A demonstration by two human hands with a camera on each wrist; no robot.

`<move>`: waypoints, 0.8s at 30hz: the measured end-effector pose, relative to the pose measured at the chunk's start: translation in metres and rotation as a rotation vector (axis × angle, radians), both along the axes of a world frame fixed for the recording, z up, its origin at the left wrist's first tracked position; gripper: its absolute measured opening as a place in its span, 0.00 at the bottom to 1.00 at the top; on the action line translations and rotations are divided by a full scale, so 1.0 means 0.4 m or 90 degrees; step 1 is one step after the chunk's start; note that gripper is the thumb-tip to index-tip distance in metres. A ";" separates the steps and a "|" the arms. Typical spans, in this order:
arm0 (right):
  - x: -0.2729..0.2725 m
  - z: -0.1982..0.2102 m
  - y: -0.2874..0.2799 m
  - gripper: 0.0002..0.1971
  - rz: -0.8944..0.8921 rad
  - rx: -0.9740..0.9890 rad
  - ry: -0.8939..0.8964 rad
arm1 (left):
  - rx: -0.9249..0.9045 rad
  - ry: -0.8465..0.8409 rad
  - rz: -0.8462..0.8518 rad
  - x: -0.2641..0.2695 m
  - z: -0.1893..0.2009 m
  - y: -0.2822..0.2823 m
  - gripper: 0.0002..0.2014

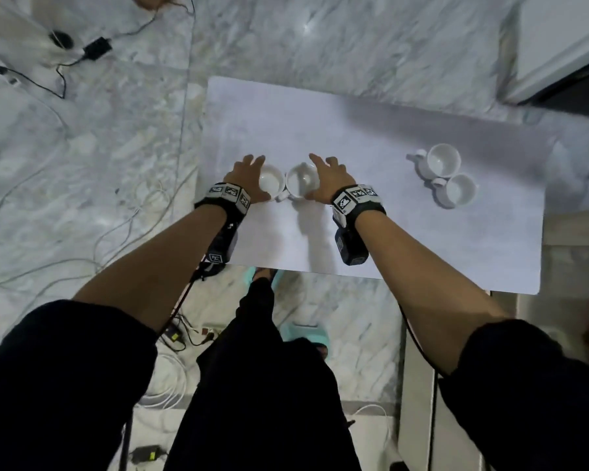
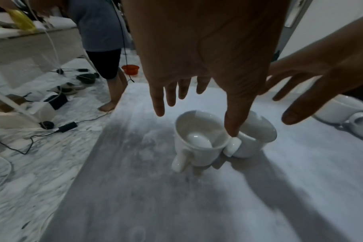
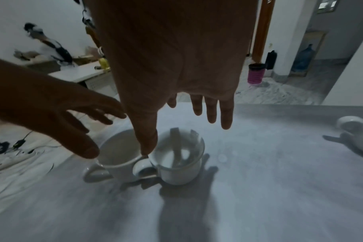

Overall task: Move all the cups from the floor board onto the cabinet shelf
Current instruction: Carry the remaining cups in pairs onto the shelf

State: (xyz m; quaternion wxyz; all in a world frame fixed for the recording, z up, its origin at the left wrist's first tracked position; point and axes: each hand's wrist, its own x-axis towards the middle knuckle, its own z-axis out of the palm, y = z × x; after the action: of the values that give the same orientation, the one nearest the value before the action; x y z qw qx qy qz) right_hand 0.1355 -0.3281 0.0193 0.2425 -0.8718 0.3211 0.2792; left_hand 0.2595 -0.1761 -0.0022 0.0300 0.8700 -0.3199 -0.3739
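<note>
Several white handled cups stand on the white floor board (image 1: 354, 239). Two of them touch at the board's left: the left cup (image 1: 271, 181) (image 2: 199, 140) (image 3: 120, 155) and the right cup (image 1: 300, 181) (image 2: 257, 135) (image 3: 176, 163). My left hand (image 1: 249, 175) (image 2: 197, 121) hovers open at the left cup, thumb pointing down between the pair. My right hand (image 1: 323, 175) (image 3: 160, 127) is spread open over the right cup, its thumb at the rim. Neither hand grips anything. Two more cups (image 1: 442, 161) (image 1: 459, 190) sit at the board's right.
A white cabinet (image 1: 565, 39) with a dark opening stands beyond the board's far right corner. Cables and power adapters (image 1: 96, 47) litter the marble floor to the left. My feet in teal slippers (image 1: 306, 334) are at the board's near edge. Another person (image 2: 101, 41) stands far left.
</note>
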 end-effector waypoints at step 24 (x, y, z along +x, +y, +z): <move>-0.102 -0.125 -0.070 0.43 -0.139 0.057 0.078 | 0.026 0.036 -0.132 -0.013 -0.040 -0.164 0.46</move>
State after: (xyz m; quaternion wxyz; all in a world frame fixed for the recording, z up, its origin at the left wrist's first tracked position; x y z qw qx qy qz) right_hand 0.0947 -0.3561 -0.0306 0.2900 -0.8013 0.4154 0.3181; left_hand 0.2542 -0.2416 -0.0181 -0.0175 0.8216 -0.3997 -0.4061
